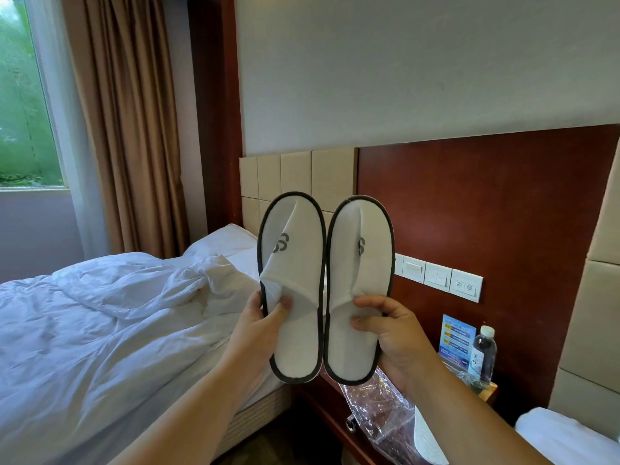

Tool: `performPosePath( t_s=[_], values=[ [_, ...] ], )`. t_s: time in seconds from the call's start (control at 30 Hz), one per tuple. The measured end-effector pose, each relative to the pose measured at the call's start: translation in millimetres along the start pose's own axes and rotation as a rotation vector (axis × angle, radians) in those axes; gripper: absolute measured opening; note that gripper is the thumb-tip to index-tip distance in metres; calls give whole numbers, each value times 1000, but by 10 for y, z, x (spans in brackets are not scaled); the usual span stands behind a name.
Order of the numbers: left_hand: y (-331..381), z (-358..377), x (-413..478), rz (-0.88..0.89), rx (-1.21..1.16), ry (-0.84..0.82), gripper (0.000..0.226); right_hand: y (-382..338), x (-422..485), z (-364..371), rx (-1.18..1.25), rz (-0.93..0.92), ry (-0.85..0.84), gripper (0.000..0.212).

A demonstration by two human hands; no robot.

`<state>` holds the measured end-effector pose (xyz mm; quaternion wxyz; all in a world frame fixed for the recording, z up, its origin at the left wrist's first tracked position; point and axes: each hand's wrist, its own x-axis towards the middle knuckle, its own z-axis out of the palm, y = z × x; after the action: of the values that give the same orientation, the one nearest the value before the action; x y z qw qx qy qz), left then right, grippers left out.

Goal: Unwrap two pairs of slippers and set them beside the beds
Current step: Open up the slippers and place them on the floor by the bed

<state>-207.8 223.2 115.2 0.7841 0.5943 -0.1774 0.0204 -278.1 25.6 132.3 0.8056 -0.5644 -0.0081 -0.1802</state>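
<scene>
I hold two white slippers with dark trim upright in front of me, toes up, side by side and touching. My left hand [265, 322] grips the left slipper [295, 280] at its lower left edge. My right hand [391, 333] grips the right slipper [360, 280] near the opening of its upper. Both slippers are out of their wrapping. A clear plastic wrapper [379, 414] lies crumpled on the nightstand below my right hand, with something white [427, 441] partly under it.
A bed with a rumpled white duvet [100, 330] fills the left. A second bed's corner [567, 434] shows at the lower right. Between them stands a wooden nightstand [335, 421] with a water bottle [483, 355] and a blue card [456, 337]. Wall switches [439, 276] sit on the red headboard panel.
</scene>
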Motion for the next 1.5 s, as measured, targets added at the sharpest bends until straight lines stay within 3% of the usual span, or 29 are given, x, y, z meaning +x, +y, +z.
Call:
performPosePath(
  t_s=[0.47,0.67,0.73,0.83,0.93,1.03,1.13,1.27,1.5],
  values=[
    [83,48,-93,-52,-55,2,35,1,-12,27,15,16,-12,41],
    [63,167,-184,-217,-273,-125,44,-35,-67,127,190,156,-250,25],
    [26,283,-206,-240,-218,-101,47,4,-83,207,229,171,-305,24],
    [-11,440,-222,-135,-162,-85,48,61,-91,340,235,174,-340,21],
    [19,442,-221,-27,-13,0,28,78,-90,358,149,169,-327,19],
    [21,392,-214,-15,277,169,19,77,-141,334,39,160,-384,40],
    [113,443,-284,43,302,115,18,96,-188,356,5,182,-432,66],
    [155,471,-281,124,455,69,20,106,-209,377,67,211,-375,60],
    [319,506,-158,-128,-109,137,31,127,-252,432,93,234,-362,55]
  ],
)
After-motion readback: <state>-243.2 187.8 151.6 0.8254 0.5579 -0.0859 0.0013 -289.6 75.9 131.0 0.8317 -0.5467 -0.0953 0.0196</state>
